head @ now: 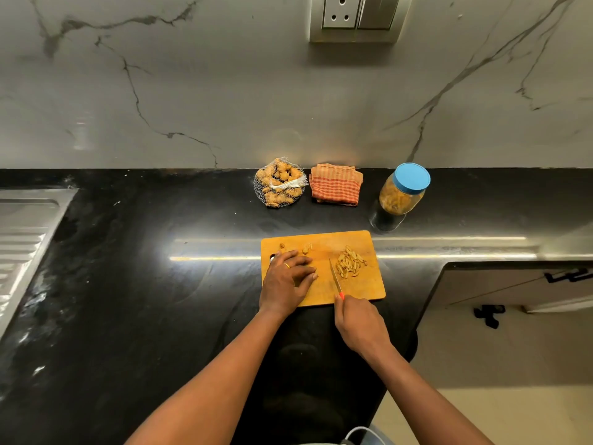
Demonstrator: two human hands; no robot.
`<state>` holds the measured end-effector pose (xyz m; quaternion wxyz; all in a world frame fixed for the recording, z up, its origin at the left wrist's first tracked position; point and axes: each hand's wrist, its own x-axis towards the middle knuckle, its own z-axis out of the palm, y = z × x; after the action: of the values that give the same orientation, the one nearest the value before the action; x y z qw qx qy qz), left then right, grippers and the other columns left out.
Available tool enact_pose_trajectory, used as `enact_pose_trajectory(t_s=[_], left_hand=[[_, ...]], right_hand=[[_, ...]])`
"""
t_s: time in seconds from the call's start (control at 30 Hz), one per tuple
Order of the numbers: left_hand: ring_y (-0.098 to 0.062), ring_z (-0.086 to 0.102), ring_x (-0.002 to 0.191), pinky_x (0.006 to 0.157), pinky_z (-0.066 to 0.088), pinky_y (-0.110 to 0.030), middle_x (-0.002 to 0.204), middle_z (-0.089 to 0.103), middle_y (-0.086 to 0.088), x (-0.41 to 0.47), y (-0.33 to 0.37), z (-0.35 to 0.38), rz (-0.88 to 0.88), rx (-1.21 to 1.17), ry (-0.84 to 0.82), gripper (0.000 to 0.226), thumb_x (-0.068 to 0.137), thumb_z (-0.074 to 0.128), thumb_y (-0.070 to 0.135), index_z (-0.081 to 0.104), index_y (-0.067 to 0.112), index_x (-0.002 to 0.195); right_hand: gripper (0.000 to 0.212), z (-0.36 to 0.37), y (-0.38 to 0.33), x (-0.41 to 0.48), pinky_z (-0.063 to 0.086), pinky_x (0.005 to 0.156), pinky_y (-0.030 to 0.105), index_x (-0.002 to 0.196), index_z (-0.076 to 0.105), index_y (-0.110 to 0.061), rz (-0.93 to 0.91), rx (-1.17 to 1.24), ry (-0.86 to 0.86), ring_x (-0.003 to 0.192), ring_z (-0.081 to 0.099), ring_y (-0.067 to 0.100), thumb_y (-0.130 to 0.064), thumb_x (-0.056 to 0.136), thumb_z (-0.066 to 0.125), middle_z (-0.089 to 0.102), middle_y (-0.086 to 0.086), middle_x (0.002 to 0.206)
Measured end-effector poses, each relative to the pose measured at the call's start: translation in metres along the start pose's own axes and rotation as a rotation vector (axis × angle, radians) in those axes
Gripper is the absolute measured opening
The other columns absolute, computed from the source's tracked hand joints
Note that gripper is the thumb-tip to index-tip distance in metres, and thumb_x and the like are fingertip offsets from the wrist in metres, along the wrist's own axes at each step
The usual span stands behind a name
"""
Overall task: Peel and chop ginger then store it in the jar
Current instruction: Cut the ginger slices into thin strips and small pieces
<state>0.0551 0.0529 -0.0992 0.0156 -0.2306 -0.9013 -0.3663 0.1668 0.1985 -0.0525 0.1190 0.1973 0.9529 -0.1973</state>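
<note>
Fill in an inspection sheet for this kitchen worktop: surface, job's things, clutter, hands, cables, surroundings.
Surface: black counter, glossy, wooden board on it.
Job's things: chopped ginger heaped on the board's right; knife; jar behind, blue lid on; net bag of ginger at the back.
Clutter: folded checked cloth between bag and jar.
Hands: left hand rests on the board, fingers bent, what they cover hidden; right hand grips the knife.
Cables: white cord at the bottom edge.
Surroundings: steel draining board left, wall socket above, drawers right.
</note>
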Motion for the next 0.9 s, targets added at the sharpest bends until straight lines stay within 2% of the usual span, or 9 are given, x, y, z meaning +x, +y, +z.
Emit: enact_pose_trajectory(t_s=[0.5, 0.9], left_hand=[[-0.011, 0.05, 0.122, 0.111, 0.033, -0.043, 0.11, 0.07, 0.015, -0.001, 0.003, -0.003, -0.007, -0.007, 0.003, 0.013, 0.083, 0.073, 0.036, 0.077, 0.028, 0.093], [-0.012, 0.05, 0.122, 0.107, 0.037, -0.048, 0.11, 0.07, 0.014, 0.0, 0.002, -0.002, 0.004, -0.019, -0.005, 0.012, 0.083, 0.074, 0.033, 0.078, 0.028, 0.093]], right_hand=[[0.049, -0.002, -0.007, 0.0, 0.052, 0.064, 0.038, 0.089, 0.062, -0.017, -0.044, -0.035, 0.04, 0.072, 0.063, 0.021, -0.045, 0.105, 0.025, 0.066, 0.003, 0.081], [0.051, 0.004, -0.021, 0.0, 0.055, 0.069, 0.041, 0.095, 0.065, -0.016, -0.079, -0.051, -0.008, 0.077, 0.064, 0.021, -0.047, 0.105, 0.025, 0.066, 0.004, 0.086]])
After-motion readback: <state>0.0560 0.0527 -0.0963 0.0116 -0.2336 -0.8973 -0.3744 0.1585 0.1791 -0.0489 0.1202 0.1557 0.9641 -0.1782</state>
